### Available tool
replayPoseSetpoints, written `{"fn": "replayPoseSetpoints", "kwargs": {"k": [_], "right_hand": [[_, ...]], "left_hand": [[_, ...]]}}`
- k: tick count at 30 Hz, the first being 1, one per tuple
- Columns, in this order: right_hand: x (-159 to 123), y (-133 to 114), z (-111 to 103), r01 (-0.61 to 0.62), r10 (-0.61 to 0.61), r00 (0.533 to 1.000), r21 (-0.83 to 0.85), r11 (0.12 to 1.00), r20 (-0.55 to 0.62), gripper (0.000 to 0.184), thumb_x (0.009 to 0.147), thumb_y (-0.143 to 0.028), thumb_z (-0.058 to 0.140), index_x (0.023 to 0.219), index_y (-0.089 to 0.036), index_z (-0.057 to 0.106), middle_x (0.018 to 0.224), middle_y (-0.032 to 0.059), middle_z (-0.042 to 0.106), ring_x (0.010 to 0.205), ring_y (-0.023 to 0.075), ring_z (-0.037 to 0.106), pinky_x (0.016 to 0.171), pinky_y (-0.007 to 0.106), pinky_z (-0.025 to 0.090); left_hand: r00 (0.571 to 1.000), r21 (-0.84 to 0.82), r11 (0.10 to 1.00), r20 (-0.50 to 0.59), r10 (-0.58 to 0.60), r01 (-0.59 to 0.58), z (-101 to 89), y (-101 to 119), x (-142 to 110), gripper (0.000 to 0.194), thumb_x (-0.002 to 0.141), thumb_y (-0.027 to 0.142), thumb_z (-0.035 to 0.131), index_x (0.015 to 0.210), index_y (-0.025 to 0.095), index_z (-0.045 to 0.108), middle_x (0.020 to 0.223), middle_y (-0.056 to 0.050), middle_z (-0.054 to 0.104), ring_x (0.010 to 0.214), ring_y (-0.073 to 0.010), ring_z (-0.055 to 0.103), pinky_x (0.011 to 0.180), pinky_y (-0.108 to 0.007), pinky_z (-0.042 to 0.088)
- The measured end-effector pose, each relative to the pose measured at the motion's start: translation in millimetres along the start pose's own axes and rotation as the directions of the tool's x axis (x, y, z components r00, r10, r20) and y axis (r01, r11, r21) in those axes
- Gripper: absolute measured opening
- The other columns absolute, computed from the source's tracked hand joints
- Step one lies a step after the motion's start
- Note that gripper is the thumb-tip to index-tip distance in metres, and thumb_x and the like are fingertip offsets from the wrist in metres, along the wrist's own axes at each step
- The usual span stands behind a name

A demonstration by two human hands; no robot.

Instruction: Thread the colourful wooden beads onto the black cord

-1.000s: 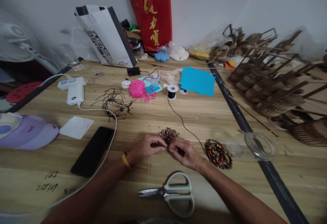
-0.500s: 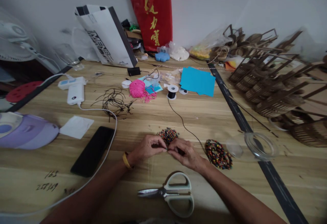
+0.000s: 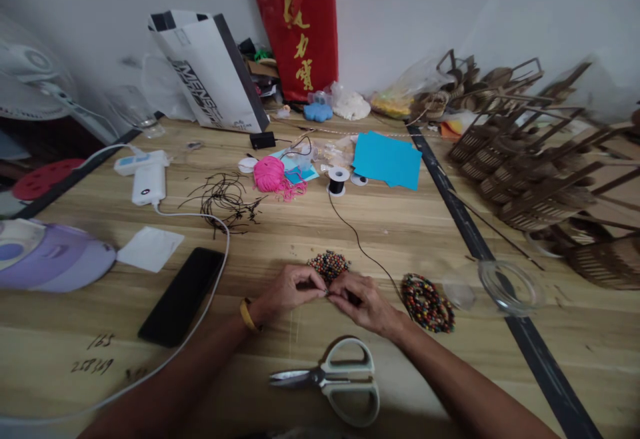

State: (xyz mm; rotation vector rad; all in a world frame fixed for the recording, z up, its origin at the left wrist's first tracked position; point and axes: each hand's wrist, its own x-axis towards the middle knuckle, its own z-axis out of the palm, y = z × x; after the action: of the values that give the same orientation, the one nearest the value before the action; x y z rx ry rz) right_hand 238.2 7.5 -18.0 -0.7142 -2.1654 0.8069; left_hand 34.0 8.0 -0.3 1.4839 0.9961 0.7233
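My left hand [image 3: 290, 287] is pinched at the fingertips on a tiny dark bead [image 3: 326, 291], just in front of a small heap of multicoloured beads [image 3: 329, 265]. Fingertip to fingertip with it, my right hand [image 3: 361, 299] is closed in a pinch too; what lies between its fingers is too small to make out. To the right of my right wrist lies a coil of strung beads [image 3: 428, 303]. A thin black cord [image 3: 358, 237] runs from a spool [image 3: 337, 181] down toward that coil. Scissors [image 3: 325, 380] lie on the table below both hands.
A black phone [image 3: 181, 297] and a white cable [image 3: 226, 242] are left of my arm. Pink yarn [image 3: 269, 174], cut black cords [image 3: 223, 202] and blue sheets [image 3: 386, 160] lie farther back. Clear plastic rings [image 3: 510, 287] and brown woven baskets [image 3: 535, 192] occupy the right side.
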Motion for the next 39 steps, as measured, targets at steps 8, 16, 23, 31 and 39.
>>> {"fn": "replayPoseSetpoints", "kwargs": {"k": [8,16,23,31,39], "right_hand": [[0.3,-1.1,-0.7,0.002,-0.002,1.0,-0.004,1.0,0.002,0.008,0.09,-0.022,0.054,0.085,-0.017,0.058,0.069,0.0022,0.058,0.061,0.0125,0.052,0.057,0.023,0.04],[-0.8,-0.2,0.5,-0.014,0.014,1.0,0.021,1.0,-0.001,0.007,0.088,-0.024,0.058,0.088,-0.018,0.057,0.07,0.0012,0.057,0.062,0.0124,0.052,0.058,0.023,0.04],[-0.2,-1.4,-1.2,-0.012,0.011,0.999,0.018,1.0,0.05,0.005,0.089,-0.021,0.055,0.089,-0.017,0.058,0.07,0.0016,0.057,0.064,0.0127,0.052,0.06,0.024,0.04],[-3.3,1.1,0.9,0.067,-0.063,0.995,-0.049,0.997,0.077,0.004,0.085,-0.02,0.055,0.082,-0.018,0.053,0.071,0.0022,0.057,0.065,0.0136,0.052,0.061,0.025,0.04],[-3.0,2.5,1.7,0.033,-0.032,0.999,-0.027,0.999,0.042,0.007,0.087,-0.023,0.058,0.087,-0.018,0.055,0.072,0.0021,0.058,0.062,0.0121,0.051,0.056,0.023,0.039]], "left_hand": [[1.0,0.001,1.0,-0.028,-0.006,0.006,0.0,-0.6,0.1,0.01,0.07,0.02,0.069,0.072,0.011,0.066,0.076,-0.007,0.07,0.072,-0.0148,0.063,0.07,-0.025,0.049],[1.0,0.012,1.0,0.001,0.0,0.0,1.3,-2.3,0.9,0.008,0.071,0.018,0.066,0.072,0.01,0.066,0.076,-0.007,0.07,0.072,-0.0151,0.063,0.071,-0.025,0.049],[0.998,0.074,0.997,0.059,0.006,-0.011,0.7,1.4,-0.5,0.009,0.074,0.018,0.064,0.075,0.01,0.068,0.076,-0.006,0.071,0.072,-0.0146,0.063,0.07,-0.023,0.049],[0.997,0.17,0.983,0.044,0.066,-0.073,0.2,1.6,0.3,0.012,0.076,0.019,0.062,0.075,0.009,0.069,0.076,-0.008,0.07,0.072,-0.0156,0.062,0.07,-0.024,0.048],[0.996,0.151,0.985,0.045,0.077,-0.083,0.3,3.2,-0.5,0.011,0.076,0.018,0.064,0.075,0.009,0.069,0.076,-0.007,0.07,0.072,-0.0151,0.062,0.068,-0.023,0.048]]}}
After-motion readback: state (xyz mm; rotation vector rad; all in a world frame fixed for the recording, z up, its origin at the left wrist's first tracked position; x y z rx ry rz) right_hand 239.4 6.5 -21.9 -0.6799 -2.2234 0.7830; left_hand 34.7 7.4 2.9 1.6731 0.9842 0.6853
